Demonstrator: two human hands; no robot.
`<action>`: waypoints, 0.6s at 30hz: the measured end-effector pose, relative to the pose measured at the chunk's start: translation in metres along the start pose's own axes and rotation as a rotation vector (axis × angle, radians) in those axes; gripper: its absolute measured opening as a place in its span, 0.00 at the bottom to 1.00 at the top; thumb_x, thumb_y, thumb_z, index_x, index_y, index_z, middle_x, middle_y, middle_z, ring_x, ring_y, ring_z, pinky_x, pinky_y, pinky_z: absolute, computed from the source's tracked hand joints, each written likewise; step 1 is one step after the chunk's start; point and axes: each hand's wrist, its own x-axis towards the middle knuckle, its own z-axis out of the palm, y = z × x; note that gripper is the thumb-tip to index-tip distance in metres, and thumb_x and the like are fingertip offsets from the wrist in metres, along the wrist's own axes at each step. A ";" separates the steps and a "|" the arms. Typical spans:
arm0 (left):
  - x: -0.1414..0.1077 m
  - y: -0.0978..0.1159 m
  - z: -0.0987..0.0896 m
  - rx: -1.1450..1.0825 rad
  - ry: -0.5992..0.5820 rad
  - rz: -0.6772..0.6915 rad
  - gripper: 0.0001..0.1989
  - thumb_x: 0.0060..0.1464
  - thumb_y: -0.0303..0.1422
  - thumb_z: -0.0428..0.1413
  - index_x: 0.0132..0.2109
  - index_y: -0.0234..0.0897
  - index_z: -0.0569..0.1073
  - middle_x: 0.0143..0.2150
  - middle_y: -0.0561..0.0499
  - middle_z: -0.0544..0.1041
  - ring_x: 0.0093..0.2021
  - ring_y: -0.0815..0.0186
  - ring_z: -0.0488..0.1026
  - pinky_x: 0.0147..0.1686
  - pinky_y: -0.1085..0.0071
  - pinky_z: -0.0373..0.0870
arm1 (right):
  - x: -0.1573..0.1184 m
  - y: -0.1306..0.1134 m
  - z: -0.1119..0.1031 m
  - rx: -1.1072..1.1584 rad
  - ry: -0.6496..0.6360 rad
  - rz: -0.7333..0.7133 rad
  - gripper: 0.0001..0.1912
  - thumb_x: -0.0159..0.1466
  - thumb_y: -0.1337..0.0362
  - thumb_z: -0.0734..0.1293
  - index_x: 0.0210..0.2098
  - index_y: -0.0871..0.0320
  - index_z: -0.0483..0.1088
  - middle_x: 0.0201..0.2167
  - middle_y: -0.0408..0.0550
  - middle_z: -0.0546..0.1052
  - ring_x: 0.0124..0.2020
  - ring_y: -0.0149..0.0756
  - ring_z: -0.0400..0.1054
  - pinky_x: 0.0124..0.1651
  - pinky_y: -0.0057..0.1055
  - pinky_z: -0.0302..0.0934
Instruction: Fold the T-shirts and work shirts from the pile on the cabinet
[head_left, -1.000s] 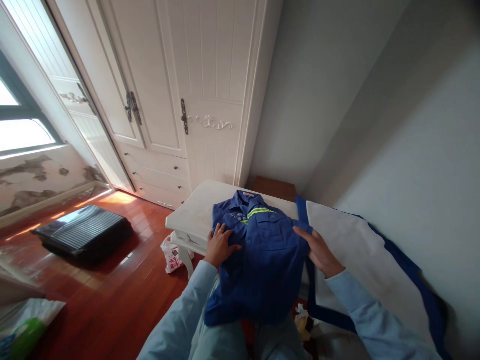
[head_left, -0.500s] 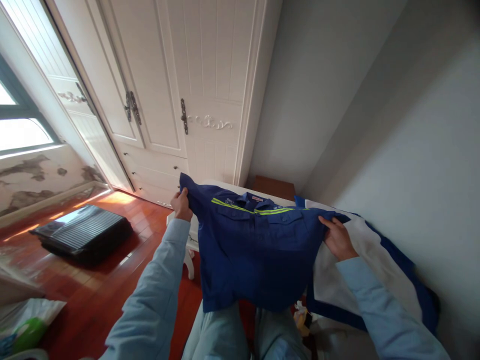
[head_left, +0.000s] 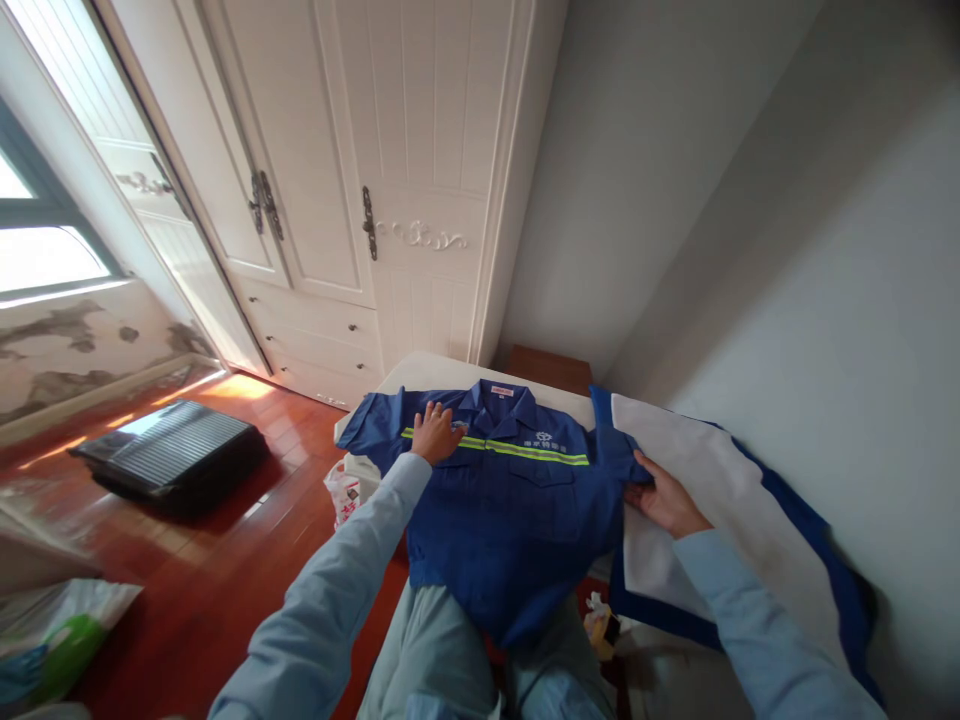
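A short-sleeved navy shirt point(head_left: 517, 520) with a yellow-green stripe, a collar and white print lies spread on a white table point(head_left: 420, 370), its lower part hanging over the near edge by my knees. My left hand point(head_left: 437, 432) rests on the chest at the left, palm down with fingers apart. At the right, my right hand point(head_left: 664, 492) pinches the end of the sleeve, thumb below and fingers on top. Beside that hand lies a white cloth piece on a blue one point(head_left: 705, 480).
White wardrobe point(head_left: 420, 150) behind the table; grey wall at the right. A black ribbed suitcase point(head_left: 176, 450) lies on the red wooden floor. Plastic bags are at the lower left point(head_left: 67, 640) and by the table's left end point(head_left: 343, 492). A brown wooden box point(head_left: 547, 368) stands behind the table.
The shirt has come down from being held up and now lies on the table. My left hand has let go of the left sleeve and moved right onto the chest; my right hand stays at its sleeve.
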 end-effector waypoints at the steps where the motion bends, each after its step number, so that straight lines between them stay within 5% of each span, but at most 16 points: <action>1: -0.001 0.004 0.009 0.037 -0.029 -0.003 0.30 0.65 0.46 0.47 0.66 0.31 0.64 0.72 0.35 0.55 0.74 0.45 0.44 0.68 0.42 0.47 | 0.003 -0.003 0.000 -0.026 0.056 -0.012 0.08 0.62 0.66 0.71 0.39 0.57 0.68 0.23 0.41 0.73 0.18 0.30 0.67 0.21 0.27 0.66; 5: -0.005 0.011 0.035 0.129 -0.020 -0.003 0.35 0.66 0.50 0.41 0.70 0.29 0.58 0.73 0.33 0.52 0.74 0.44 0.45 0.69 0.41 0.42 | 0.013 -0.012 -0.011 -0.078 0.159 -0.021 0.14 0.53 0.72 0.76 0.31 0.60 0.66 0.15 0.35 0.65 0.11 0.20 0.50 0.12 0.17 0.47; 12: 0.019 0.000 0.037 0.134 -0.054 0.036 0.38 0.66 0.53 0.38 0.72 0.33 0.56 0.74 0.37 0.50 0.74 0.46 0.43 0.70 0.43 0.40 | 0.011 -0.030 -0.023 -0.161 0.119 -0.371 0.19 0.44 0.66 0.78 0.34 0.61 0.71 0.26 0.41 0.73 0.22 0.26 0.65 0.19 0.20 0.62; 18: 0.057 -0.008 0.036 0.148 -0.106 0.050 0.39 0.65 0.55 0.36 0.73 0.35 0.52 0.75 0.40 0.47 0.75 0.48 0.41 0.70 0.44 0.38 | 0.032 -0.035 -0.021 -0.279 0.161 -0.245 0.15 0.46 0.67 0.75 0.32 0.60 0.70 0.24 0.41 0.71 0.22 0.28 0.63 0.17 0.22 0.59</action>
